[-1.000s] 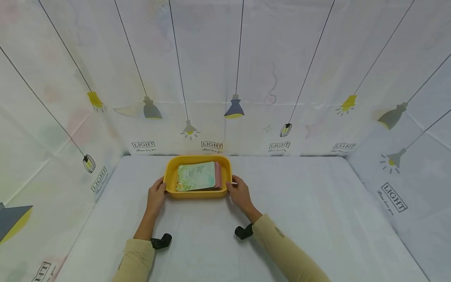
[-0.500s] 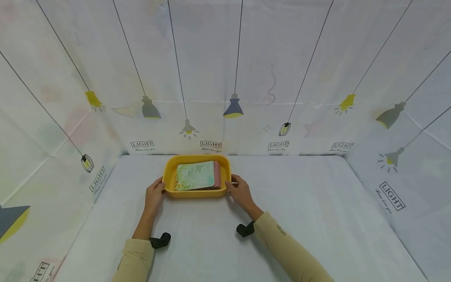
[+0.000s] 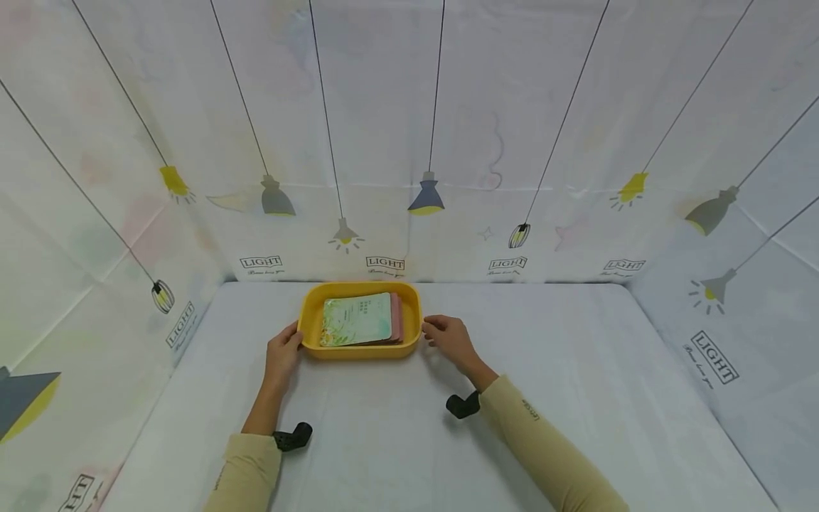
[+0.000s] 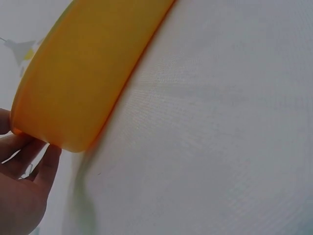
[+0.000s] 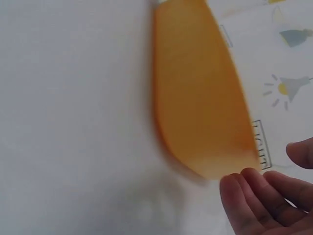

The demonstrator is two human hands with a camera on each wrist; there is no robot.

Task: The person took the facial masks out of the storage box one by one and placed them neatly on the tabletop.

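A yellow tray [image 3: 361, 353] stands at the far side of the white table, left of centre. In it lies a booklet with a pale green cover [image 3: 357, 318], on top of pink ones [image 3: 397, 318] that show at its right edge. My left hand [image 3: 281, 359] holds the tray's left end, thumb at the rim and fingers against the outer wall in the left wrist view. Beside the right end is my right hand [image 3: 453, 343]. Its thumb is clear of the rim in the right wrist view, and the loosely bent fingers [image 5: 264, 196] are close to the tray's corner.
Behind the tray rises a white cloth wall [image 3: 461, 235] printed with hanging lamps. The white tabletop [image 3: 563, 355] stretches to the right and toward me. A black wrist camera [image 3: 293, 437] is strapped at the left wrist, another black camera [image 3: 463, 405] at the right.
My right hand has let go of the tray's right end and drawn back a little to the right. The left hand keeps its hold, and the tray stays in place.
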